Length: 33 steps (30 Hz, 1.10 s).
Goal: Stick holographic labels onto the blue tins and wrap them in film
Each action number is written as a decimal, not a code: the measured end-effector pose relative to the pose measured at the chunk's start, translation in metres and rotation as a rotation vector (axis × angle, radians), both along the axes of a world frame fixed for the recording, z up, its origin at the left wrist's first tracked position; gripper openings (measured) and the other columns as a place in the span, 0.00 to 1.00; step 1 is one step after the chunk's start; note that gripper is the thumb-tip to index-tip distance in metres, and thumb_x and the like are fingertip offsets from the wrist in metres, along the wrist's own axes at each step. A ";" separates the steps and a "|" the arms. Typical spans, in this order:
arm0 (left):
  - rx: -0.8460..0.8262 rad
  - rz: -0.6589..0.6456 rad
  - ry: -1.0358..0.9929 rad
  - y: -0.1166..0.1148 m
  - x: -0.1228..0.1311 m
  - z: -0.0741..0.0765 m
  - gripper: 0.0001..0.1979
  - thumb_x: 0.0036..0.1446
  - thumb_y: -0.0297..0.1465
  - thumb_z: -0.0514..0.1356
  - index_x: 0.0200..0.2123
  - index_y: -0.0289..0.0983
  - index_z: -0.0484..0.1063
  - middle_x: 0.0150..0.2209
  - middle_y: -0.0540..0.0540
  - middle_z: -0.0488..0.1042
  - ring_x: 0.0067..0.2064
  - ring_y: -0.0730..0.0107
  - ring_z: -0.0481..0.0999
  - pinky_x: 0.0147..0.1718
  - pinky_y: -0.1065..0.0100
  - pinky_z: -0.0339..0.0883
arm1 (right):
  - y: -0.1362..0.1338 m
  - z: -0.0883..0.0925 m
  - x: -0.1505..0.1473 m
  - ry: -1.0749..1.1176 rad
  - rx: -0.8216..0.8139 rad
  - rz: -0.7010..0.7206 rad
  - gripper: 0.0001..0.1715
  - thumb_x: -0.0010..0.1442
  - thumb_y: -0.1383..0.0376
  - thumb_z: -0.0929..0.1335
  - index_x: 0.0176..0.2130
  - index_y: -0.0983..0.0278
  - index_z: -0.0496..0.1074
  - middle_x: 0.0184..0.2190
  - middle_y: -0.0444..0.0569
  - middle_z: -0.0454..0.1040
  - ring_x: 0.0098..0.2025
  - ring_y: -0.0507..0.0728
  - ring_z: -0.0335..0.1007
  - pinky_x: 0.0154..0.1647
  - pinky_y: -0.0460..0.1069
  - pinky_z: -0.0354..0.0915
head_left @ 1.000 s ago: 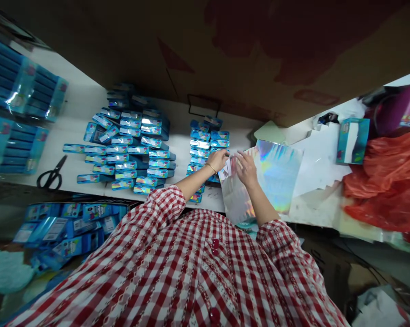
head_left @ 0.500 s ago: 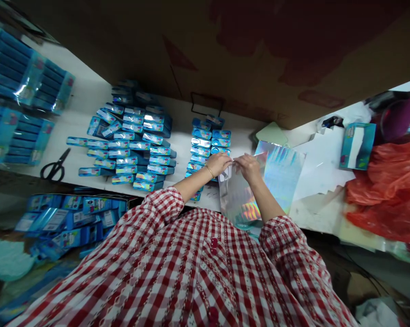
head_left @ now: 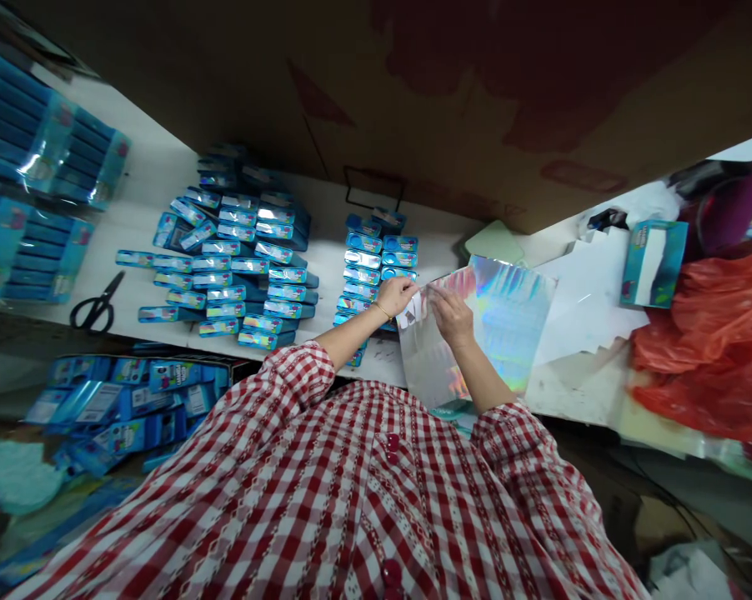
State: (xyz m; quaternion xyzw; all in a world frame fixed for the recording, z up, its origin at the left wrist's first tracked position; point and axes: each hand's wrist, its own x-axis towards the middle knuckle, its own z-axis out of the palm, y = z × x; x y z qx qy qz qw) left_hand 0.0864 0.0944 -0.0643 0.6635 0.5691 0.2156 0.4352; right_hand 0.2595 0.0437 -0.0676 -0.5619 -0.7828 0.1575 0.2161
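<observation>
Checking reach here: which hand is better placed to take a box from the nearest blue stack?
Probably the left hand: it pinches a corner of the holographic sheet right beside the blue stack. The right hand grips the sheet farther from it.

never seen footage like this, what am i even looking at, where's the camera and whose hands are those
There is no machine here: a person works with bare hands, and the camera sits on their head, looking forward and down. That is why their red checked shirt fills the bottom of the picture. The left hand and right hand meet at the top edge of a shiny rainbow sheet, fingers pinched on it. Another shiny sheet lies just behind. On the white table are stacks of small blue boxes, black scissors, white paper and a red plastic bag. A brown cardboard wall stands at the back.
</observation>
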 end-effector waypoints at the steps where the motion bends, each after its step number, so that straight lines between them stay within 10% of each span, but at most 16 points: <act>1: 0.022 -0.007 0.026 0.000 -0.001 0.000 0.11 0.54 0.31 0.55 0.21 0.36 0.70 0.23 0.50 0.71 0.30 0.71 0.68 0.32 0.71 0.59 | -0.001 0.006 0.001 0.017 0.020 -0.020 0.16 0.64 0.62 0.59 0.38 0.61 0.74 0.47 0.53 0.74 0.49 0.57 0.69 0.52 0.54 0.65; 6: 0.041 -0.052 0.021 0.003 -0.004 0.000 0.12 0.54 0.31 0.55 0.20 0.35 0.69 0.24 0.49 0.70 0.30 0.71 0.68 0.32 0.71 0.59 | 0.005 0.025 0.002 0.049 0.119 -0.030 0.13 0.63 0.62 0.61 0.41 0.62 0.74 0.42 0.53 0.75 0.46 0.57 0.69 0.48 0.54 0.66; 17: -0.198 0.035 -0.287 -0.001 -0.007 -0.006 0.13 0.53 0.33 0.55 0.20 0.34 0.66 0.18 0.55 0.62 0.23 0.77 0.61 0.26 0.74 0.56 | 0.014 -0.009 -0.018 -0.062 0.170 0.032 0.15 0.64 0.65 0.59 0.40 0.60 0.74 0.45 0.51 0.75 0.44 0.55 0.71 0.46 0.50 0.67; 26: 0.187 -0.130 0.205 0.001 -0.017 0.000 0.11 0.58 0.30 0.54 0.29 0.35 0.74 0.35 0.42 0.73 0.42 0.64 0.70 0.45 0.63 0.61 | -0.005 0.077 0.000 0.106 -0.084 -0.043 0.08 0.57 0.65 0.64 0.30 0.63 0.71 0.38 0.52 0.73 0.41 0.57 0.69 0.41 0.52 0.66; 33: -0.156 0.297 -0.478 -0.008 -0.026 0.018 0.22 0.60 0.44 0.50 0.40 0.35 0.75 0.38 0.43 0.76 0.40 0.68 0.73 0.40 0.67 0.65 | 0.022 0.081 -0.026 0.731 -0.494 -0.454 0.10 0.46 0.59 0.69 0.25 0.64 0.70 0.21 0.42 0.68 0.24 0.50 0.63 0.23 0.45 0.61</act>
